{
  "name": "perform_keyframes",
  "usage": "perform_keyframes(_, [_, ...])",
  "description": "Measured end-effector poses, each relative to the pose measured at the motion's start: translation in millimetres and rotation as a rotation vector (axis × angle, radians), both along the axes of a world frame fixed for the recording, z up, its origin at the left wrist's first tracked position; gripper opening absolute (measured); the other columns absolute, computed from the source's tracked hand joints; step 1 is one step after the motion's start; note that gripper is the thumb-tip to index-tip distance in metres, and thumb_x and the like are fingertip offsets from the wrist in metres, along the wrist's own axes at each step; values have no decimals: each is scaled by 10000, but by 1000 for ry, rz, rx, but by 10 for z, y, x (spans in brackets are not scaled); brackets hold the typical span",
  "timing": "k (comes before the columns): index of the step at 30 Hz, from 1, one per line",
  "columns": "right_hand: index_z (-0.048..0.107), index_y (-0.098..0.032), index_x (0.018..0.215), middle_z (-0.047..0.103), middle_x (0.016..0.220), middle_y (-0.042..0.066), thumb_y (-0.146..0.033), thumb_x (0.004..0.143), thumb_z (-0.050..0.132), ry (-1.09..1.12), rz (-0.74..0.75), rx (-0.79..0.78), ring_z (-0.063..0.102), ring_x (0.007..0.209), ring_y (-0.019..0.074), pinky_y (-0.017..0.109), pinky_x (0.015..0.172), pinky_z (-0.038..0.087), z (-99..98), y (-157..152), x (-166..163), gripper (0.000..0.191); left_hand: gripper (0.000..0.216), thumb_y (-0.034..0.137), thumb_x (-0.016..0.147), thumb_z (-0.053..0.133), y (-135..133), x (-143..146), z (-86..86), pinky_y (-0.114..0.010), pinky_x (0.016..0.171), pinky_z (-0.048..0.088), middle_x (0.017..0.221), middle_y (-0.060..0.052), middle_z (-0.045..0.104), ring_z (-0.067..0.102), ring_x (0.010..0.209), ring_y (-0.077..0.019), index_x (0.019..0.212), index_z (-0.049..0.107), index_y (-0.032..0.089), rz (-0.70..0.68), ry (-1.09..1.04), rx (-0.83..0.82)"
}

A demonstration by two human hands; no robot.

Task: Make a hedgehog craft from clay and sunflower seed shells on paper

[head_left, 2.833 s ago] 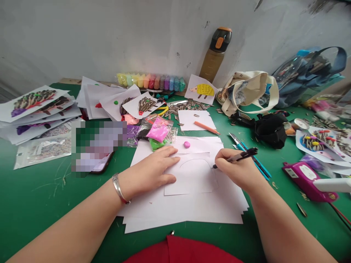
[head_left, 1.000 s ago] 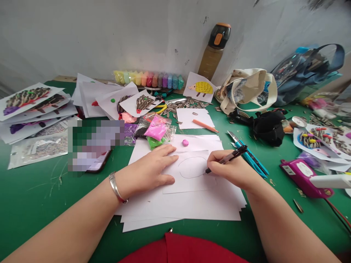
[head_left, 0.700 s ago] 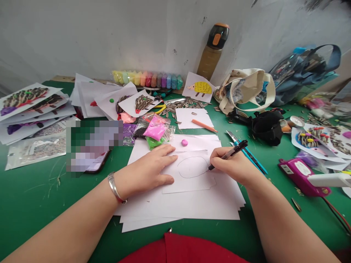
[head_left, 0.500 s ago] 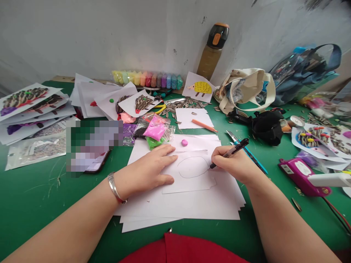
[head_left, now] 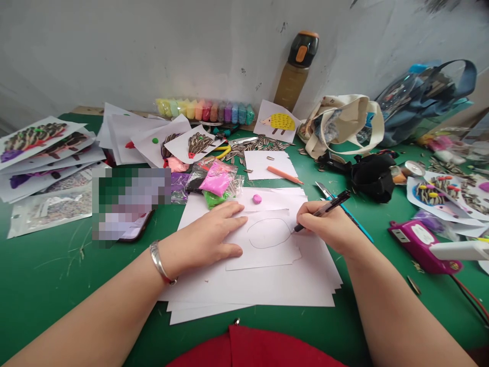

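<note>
My right hand (head_left: 321, 221) grips a black pen (head_left: 324, 208), its tip at the right end of a thin oval line on a small sheet of paper (head_left: 263, 257). With fingers spread, my left hand (head_left: 208, 234) lies flat across that sheet's left side. Beneath are larger white sheets (head_left: 305, 290) in a loose stack. A pink lump of clay (head_left: 257, 199) rests just above the small sheet. Bags of coloured clay (head_left: 216, 179) lie beyond my left fingers. Close to my right hand is a blue utility knife (head_left: 357, 223), partly covered by the hand.
Seed-covered hedgehog pictures (head_left: 34, 140) are piled at left, near a phone (head_left: 135, 227). Sunflower seeds (head_left: 260, 146), an orange marker-like stick (head_left: 284, 175) and a bottle (head_left: 294, 71) stand or lie farther back. At right are a cloth bag (head_left: 344, 122) and a magenta glue-gun-like device (head_left: 420, 244).
My right hand and the pen have shifted very slightly to the right, with the pen tip still by the oval's right end. My left hand stays in place.
</note>
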State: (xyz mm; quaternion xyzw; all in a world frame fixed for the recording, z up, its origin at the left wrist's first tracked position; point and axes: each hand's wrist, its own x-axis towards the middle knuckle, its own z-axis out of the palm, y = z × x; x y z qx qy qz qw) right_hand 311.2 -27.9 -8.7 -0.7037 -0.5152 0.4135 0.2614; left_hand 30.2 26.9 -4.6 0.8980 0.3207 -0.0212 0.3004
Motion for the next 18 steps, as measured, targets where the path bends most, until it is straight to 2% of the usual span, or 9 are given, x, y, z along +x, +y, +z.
perform_keyframes(7, [618,-174,562,518,559,2,-276,708,637,232,-18,67,458,562,130,254,492,370,26,8,35,179,489,385,851,646,5,-10,0,-460,1152,338,1552,-120,370,331,1424,-344,1301,591,202,7,-36,7])
perform_keyframes(10, [727,-165,789,649,679,48,-420,817,637,330,6,91,544,579,140,265,531,443,35,-22,21,272,467,372,846,651,4,-11,-3,-446,1144,349,1531,-115,396,348,1411,-336,1281,603,208,-2,-48,15])
perform_keyframes(13, [726,-166,1027,723,809,88,-549,888,562,419,93,55,601,569,150,300,564,503,36,-62,-47,440,458,352,835,660,5,-11,0,-432,1137,354,1513,-112,413,359,1401,-328,1267,609,210,-6,-60,29])
perform_keyframes(15, [728,-158,991,722,793,85,-544,899,558,439,114,64,610,586,155,299,566,508,52,-83,-122,432,461,349,835,659,8,-11,3,-433,1140,349,1519,-113,404,357,1403,-327,1272,606,210,-9,-59,31])
perform_keyframes(18, [720,-167,939,682,694,39,-413,893,587,391,51,88,572,588,139,267,548,471,104,-129,-267,283,479,362,846,646,14,-13,3,-444,1147,340,1528,-120,388,348,1407,-329,1296,591,206,-21,-45,24])
